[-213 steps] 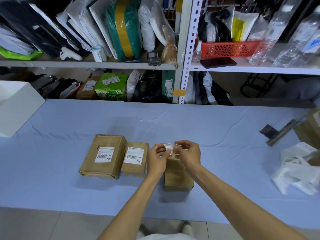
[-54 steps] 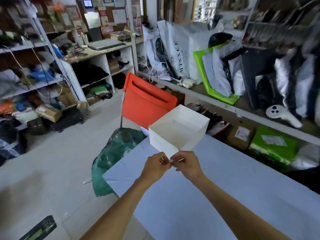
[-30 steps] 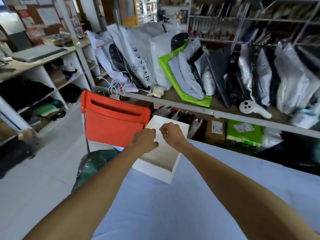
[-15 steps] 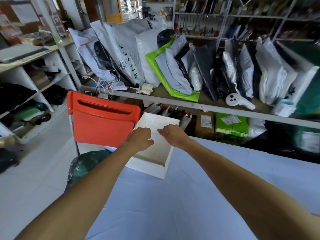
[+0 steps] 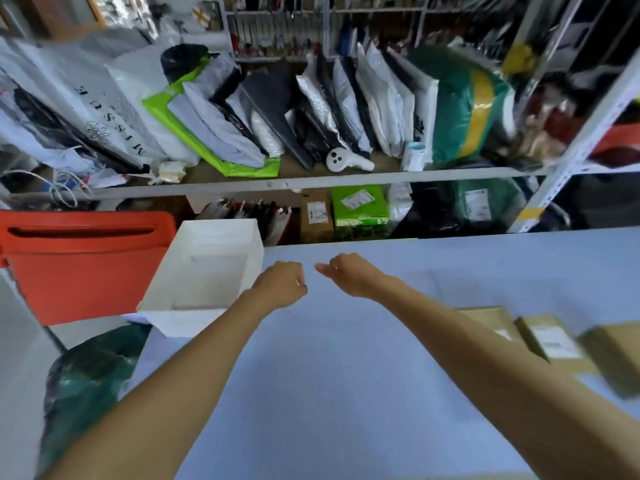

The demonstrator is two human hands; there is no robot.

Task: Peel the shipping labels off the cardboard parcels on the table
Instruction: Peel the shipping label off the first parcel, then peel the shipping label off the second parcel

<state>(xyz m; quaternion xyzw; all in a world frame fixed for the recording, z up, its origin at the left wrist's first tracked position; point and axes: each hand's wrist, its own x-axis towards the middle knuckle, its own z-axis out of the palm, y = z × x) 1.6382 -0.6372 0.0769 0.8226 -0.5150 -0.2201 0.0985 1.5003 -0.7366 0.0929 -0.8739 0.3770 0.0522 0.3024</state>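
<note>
Parcels [image 5: 550,341] well apart from right hand [image 5: 349,275]

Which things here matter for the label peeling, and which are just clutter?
Job: labelled parcel, second labelled parcel, third parcel with no label showing, white box (probably for labels).
Clutter: red chair, green box, shelf mailers, white handheld device.

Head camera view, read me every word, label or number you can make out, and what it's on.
"MISSUE": on the white bag, left shelf.
Shipping label on the cardboard parcel: blurred, unreadable.
Labels on the green box and brown box: too small.
</note>
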